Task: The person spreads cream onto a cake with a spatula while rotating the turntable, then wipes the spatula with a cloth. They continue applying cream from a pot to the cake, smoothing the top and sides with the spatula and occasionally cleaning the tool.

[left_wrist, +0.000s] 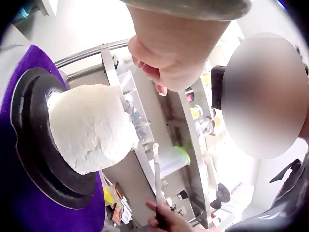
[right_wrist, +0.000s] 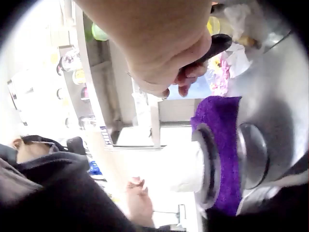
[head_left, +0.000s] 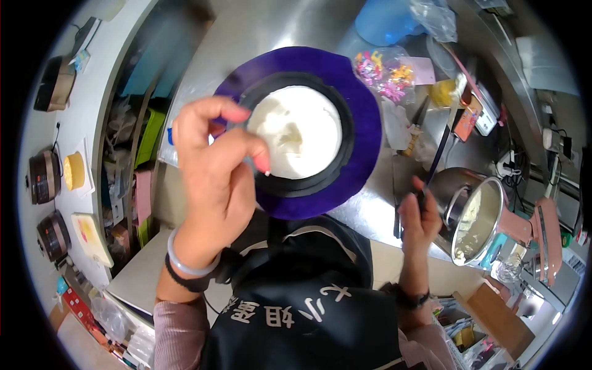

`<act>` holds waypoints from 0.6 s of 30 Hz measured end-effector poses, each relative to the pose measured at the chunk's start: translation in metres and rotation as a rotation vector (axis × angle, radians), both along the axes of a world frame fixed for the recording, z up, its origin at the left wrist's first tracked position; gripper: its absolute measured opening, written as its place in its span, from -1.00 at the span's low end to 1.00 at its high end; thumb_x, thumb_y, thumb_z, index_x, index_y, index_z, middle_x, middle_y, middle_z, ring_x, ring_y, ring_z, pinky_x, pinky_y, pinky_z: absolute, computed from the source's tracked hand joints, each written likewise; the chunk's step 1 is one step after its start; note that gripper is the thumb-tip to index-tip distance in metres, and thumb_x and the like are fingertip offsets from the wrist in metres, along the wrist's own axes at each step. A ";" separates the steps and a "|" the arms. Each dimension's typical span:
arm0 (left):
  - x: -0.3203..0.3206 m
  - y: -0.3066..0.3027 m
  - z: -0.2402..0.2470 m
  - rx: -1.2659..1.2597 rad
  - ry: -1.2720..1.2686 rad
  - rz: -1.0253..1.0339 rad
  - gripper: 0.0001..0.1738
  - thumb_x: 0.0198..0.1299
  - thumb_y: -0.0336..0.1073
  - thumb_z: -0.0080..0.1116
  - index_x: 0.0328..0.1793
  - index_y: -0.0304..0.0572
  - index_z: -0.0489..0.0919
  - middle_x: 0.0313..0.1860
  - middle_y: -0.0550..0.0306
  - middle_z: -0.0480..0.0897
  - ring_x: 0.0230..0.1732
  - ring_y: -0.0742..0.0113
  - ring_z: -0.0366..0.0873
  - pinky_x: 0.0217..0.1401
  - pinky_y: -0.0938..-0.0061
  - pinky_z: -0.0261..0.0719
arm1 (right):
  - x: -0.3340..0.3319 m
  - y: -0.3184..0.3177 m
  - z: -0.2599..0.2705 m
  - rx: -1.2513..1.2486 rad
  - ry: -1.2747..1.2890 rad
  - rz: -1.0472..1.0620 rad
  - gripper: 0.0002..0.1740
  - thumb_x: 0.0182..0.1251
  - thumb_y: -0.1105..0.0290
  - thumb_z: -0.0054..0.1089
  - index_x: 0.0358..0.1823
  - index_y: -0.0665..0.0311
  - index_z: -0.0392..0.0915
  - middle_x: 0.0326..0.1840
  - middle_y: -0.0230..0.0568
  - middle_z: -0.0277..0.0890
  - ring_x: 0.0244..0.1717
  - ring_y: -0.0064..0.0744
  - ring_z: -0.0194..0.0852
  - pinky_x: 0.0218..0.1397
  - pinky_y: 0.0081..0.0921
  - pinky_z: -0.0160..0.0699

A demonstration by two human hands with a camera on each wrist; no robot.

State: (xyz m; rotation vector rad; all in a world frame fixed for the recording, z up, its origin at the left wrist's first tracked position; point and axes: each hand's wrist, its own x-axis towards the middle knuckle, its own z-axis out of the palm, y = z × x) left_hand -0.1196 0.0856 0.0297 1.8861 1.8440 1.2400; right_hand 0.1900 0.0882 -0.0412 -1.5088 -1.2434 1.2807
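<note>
A tall round cake coated in white cream (head_left: 296, 132) stands on a black stepped base (head_left: 346, 139) over a purple turntable cover (head_left: 367, 142). In the left wrist view the cake's side (left_wrist: 91, 130) looks uneven. My left hand (head_left: 216, 148) is raised over the cake's left edge, fingers loosely bent and holding nothing; a small white speck shows at one fingertip. Off to the right, my right hand (head_left: 422, 213) grips the black handle of a palette knife (head_left: 443, 148), its blade pointing up and away from the cake. Cream clings to the knife's tip (left_wrist: 155, 149) in the left wrist view.
Right of me a steel mixing bowl (head_left: 472, 216) with cream inside stands by a pink mixer (head_left: 542, 240). Bagged colourful decorations (head_left: 385, 74), a blue container (head_left: 382, 21) and a phone (head_left: 468, 120) lie behind. Shelves (head_left: 145, 123) stand to the left.
</note>
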 end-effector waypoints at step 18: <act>0.091 -0.037 -0.026 -0.386 -0.368 -0.661 -0.73 0.06 -0.54 0.07 -0.06 -0.25 0.53 -0.32 -0.02 0.55 -0.27 0.08 0.55 -0.19 0.34 0.52 | -0.024 0.093 -0.129 0.189 -0.720 -0.531 -0.71 -0.08 0.46 0.41 -0.36 0.40 0.49 -0.38 0.03 0.59 -0.38 -0.04 0.59 -0.24 -0.29 0.53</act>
